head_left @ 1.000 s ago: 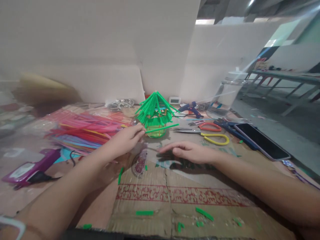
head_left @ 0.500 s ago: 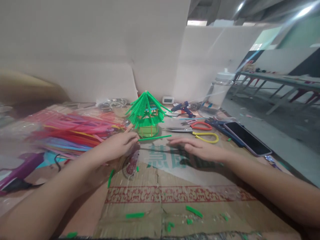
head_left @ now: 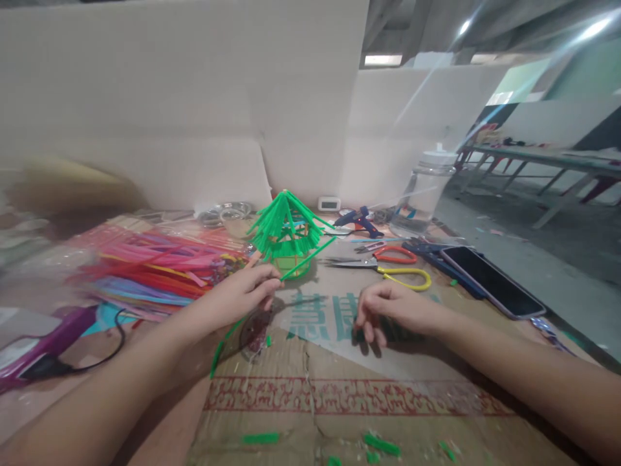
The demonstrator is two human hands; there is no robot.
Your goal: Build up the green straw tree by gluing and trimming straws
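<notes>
My left hand (head_left: 252, 288) is closed in a pinch on a green pipe cleaner (head_left: 310, 257), which points up and right from the fingertips. Just behind it stands a small hut model (head_left: 286, 223) with a pointed roof of green pipe cleaners and a light green base. More green strip (head_left: 224, 343) shows below the left wrist; whether it is the same piece I cannot tell. My right hand (head_left: 381, 310) hovers over or rests on the printed cardboard (head_left: 301, 369), fingers loosely bent and apart, nothing visible in them. Red-and-yellow-handled scissors (head_left: 378, 264) lie just beyond it.
Bundles of coloured pipe cleaners (head_left: 155, 265) lie at left, near a purple glue gun (head_left: 58, 343). Behind are a blue glue gun (head_left: 361, 221) and a clear bottle (head_left: 422, 194). A phone (head_left: 492, 281) lies at right. Green scraps (head_left: 381, 444) dot the front.
The pipe cleaner in my left hand has tilted from nearly level to slanting upward. My right hand has drawn back to the right and its fingers have curled downward.
</notes>
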